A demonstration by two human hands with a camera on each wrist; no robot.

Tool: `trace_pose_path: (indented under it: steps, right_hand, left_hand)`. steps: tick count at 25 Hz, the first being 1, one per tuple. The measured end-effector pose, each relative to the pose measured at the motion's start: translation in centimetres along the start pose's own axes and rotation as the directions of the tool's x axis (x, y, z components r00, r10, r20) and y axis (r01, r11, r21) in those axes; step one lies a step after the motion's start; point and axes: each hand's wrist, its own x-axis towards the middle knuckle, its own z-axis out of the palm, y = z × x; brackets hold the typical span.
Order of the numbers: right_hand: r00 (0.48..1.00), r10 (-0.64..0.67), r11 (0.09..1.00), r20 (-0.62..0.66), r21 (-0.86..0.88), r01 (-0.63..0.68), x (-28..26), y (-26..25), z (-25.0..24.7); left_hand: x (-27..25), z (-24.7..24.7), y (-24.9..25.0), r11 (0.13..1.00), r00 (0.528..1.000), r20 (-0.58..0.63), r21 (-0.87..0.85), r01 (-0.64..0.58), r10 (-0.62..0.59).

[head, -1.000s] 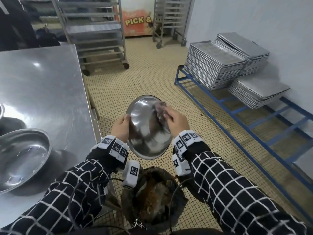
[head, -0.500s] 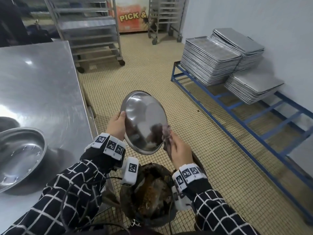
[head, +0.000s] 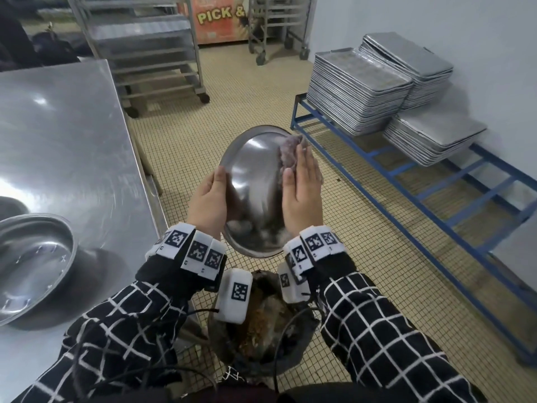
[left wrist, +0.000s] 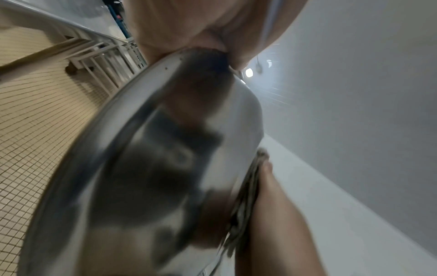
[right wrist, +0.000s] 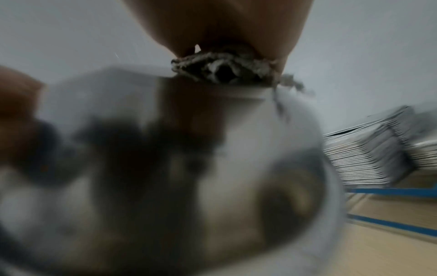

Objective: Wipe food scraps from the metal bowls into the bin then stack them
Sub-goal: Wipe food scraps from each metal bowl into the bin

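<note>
While the metal bowl (head: 255, 181) is held tilted in the air above the bin (head: 261, 341), its hollow faces the person and its rim slopes down toward the bin's opening. Left hand (head: 207, 203): grip closed on the bowl's left rim — thumb over the edge on the inside, the other fingers hidden behind. Right hand (head: 302, 196): fingers straight and together, palm pressing a grey cloth (head: 290, 154) flat against the inside of the bowl at its right side; the cloth bunches out past the fingertips near the upper rim. The right wrist view is blurred, showing only the crumpled cloth (right wrist: 222, 69) under the hand and the bowl's smeared surface. The left wrist view shows the bowl's outer wall (left wrist: 146, 168) close up, with the cloth (left wrist: 248, 186) between it and the other hand. Bin: dark, on the tiled floor just beside the table (head: 58, 135), holding brown scraps. Second bowl (head: 32, 266): upright on the table at the left edge, well apart from the hands. Stacks of metal trays (head: 360, 91) lie on a blue rack (head: 436, 199) along the right wall; wheeled racks (head: 145, 48) stand at the back.
</note>
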Motion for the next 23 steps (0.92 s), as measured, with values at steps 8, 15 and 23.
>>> trace_pose_path:
  steps: [8, 15, 23]
  right_hand:
    - [0.977, -0.147, 0.983, 0.156, -0.082, 0.161, -8.1, 3.3, 3.0]
    - [0.977, -0.197, 0.976, 0.084, -0.074, 0.203, -3.0, -1.7, 2.3]
    - [0.989, 0.082, 0.993, 0.122, 0.072, -0.092, -4.7, 3.4, 0.4]
  left_hand:
    - [1.5, -1.6, -0.2, 0.999, 0.994, -0.111, 0.026, 0.022, -0.019]
    - [0.6, -1.3, 0.0, 1.000, 1.000, 0.021, 0.009, 0.013, -0.013]
    - [2.1, -2.2, -1.3, 0.996, 0.998, -0.010, -0.069, 0.057, -0.058]
